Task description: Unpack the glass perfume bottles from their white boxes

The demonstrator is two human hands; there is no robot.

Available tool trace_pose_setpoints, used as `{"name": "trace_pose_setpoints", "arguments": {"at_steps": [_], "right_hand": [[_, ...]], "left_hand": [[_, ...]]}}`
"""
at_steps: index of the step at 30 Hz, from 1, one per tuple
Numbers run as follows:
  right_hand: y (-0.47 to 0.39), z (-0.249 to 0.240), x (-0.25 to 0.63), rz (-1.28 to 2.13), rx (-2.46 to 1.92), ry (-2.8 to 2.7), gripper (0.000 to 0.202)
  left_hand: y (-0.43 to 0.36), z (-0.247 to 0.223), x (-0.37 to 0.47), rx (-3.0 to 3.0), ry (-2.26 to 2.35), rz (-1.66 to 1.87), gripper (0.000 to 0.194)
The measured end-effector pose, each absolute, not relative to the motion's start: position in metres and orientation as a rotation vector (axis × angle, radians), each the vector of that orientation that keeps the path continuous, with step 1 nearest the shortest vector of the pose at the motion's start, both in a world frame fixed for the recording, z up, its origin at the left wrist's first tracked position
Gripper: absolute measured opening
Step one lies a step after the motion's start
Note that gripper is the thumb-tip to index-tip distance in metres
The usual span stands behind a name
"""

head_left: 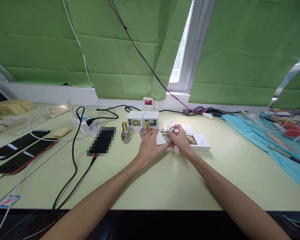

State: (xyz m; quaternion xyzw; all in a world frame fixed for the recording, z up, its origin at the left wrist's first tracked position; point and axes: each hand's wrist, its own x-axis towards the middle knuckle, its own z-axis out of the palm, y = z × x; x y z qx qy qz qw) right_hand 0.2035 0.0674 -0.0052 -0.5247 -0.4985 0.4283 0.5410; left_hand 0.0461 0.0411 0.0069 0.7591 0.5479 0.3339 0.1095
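Note:
My left hand (150,145) is closed around a small white box (161,138) near the middle of the table. Just right of it, my right hand (179,136) pinches the shiny cap of a small glass bottle (168,134), which my fingers partly hide. One gold-capped glass bottle (126,134) stands upright left of my hands. Another gold-capped bottle (146,125) is partly covered by my left hand. Behind them stand white boxes with flower pictures (135,122). A white box with a yellow-flower picture (201,142) lies right of my right hand.
Phones (22,156), a power strip (81,126) and loose cables cover the table's left side. A small picture box (148,103) stands by the wall. Blue plastic sheeting (262,138) with assorted items lies at the right. Green curtains (130,53) hang behind.

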Motion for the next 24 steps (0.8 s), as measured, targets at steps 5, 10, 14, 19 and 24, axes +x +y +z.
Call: {"name": "trace_pose_setpoints", "arguments": {"at_steps": [5,10,14,19,24], "right_hand": [[0.0669,-0.0050,0.2038,1.031,-1.248,-1.196,0.040],[0.0680,-0.0048,0.2050,1.048,-1.238,-1.183,0.040],[0.0687,-0.0027,0.2073,1.056,-1.255,-1.189,0.038],[0.0693,0.0003,0.2099,1.054,-1.308,-1.196,0.031],[0.0699,0.0006,0.2104,1.065,-1.339,-1.221,0.025]], "left_hand": [[0.0411,0.0065,0.0465,2.230,1.622,0.988,0.064],[0.0405,0.0082,0.0472,2.237,1.634,0.963,0.064],[0.0397,0.0090,0.0474,2.244,1.647,0.942,0.064],[0.0388,0.0106,0.0477,2.256,1.653,0.902,0.063],[0.0389,0.0095,0.0478,2.260,1.650,0.907,0.064]]}}
